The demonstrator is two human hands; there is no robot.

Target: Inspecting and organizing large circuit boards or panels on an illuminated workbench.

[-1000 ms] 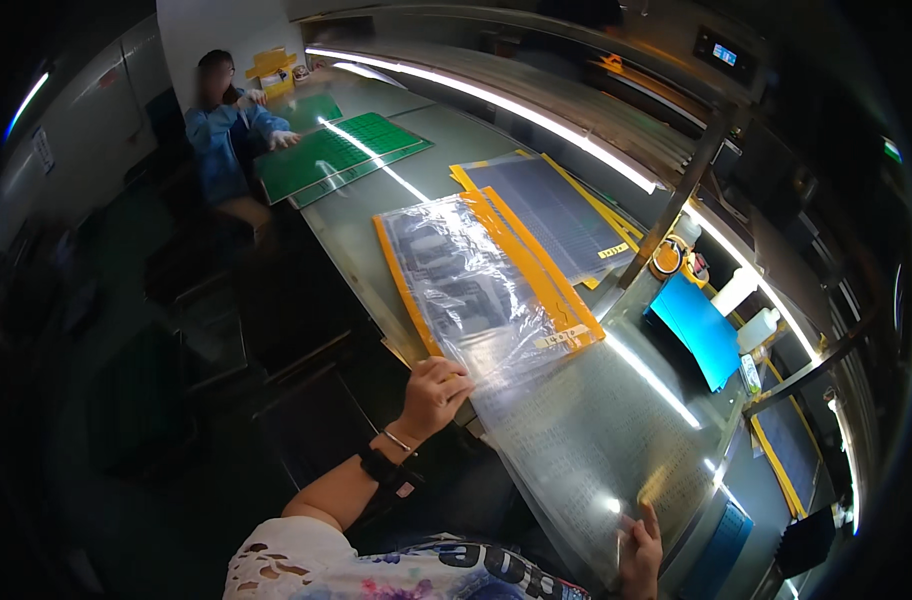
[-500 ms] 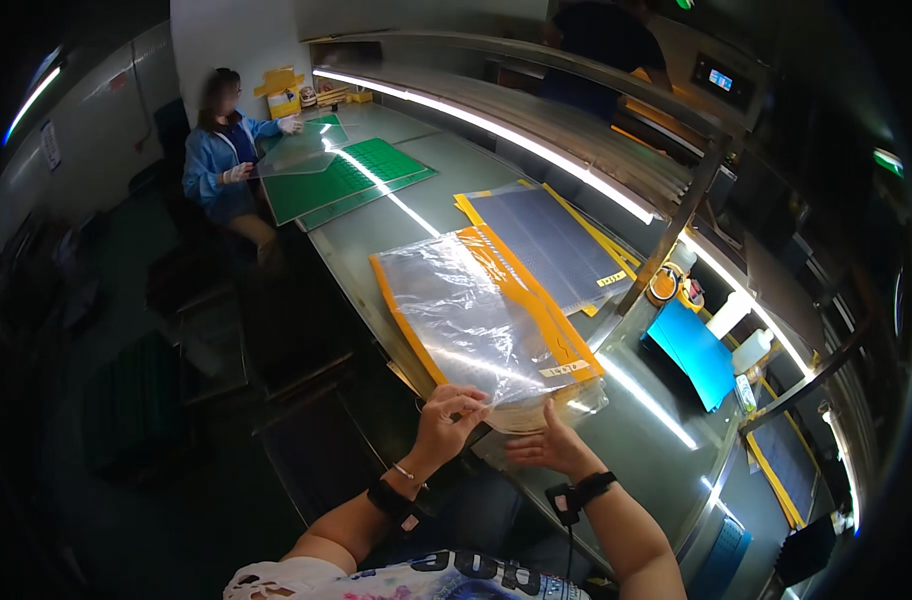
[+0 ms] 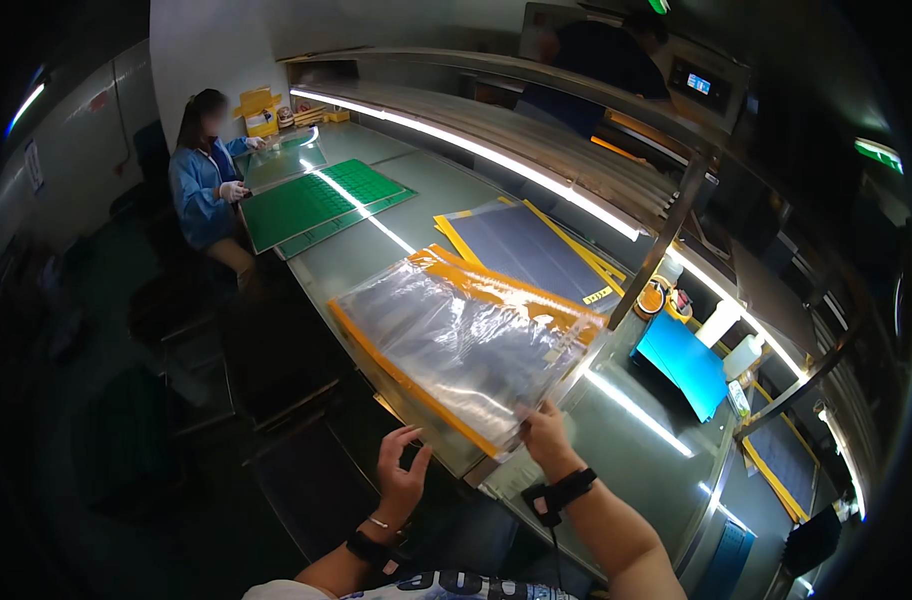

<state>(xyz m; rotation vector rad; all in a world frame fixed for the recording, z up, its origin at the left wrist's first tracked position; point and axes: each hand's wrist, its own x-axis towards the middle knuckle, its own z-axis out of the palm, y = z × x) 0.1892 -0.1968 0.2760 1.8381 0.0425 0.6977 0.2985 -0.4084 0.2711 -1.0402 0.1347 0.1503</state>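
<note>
A clear, glossy plastic bag (image 3: 456, 335) lies at a slant on the grey table, over a dark sheet with orange borders. My right hand (image 3: 549, 440) grips its near right corner, thumb on top. Just off the table's near edge, my left hand (image 3: 403, 472) is held up with its fingers curved and apart, nothing between them. It is close to the bag's near orange border but does not touch it. The fingers under the bag at my right hand are hidden.
Beyond the bag lies a dark panel with yellow edges (image 3: 531, 250). Blue sheets (image 3: 682, 365), tape rolls (image 3: 650, 298) and a white bottle (image 3: 744, 355) stand at right by a metal post. Farther left, a gloved co-worker (image 3: 208, 180) sits by green boards (image 3: 326, 200).
The bag has turned and its near edge has come up and right, with my right hand now gripping it. My left hand has let go and moved down left. The co-worker's clear sheet has moved away.
</note>
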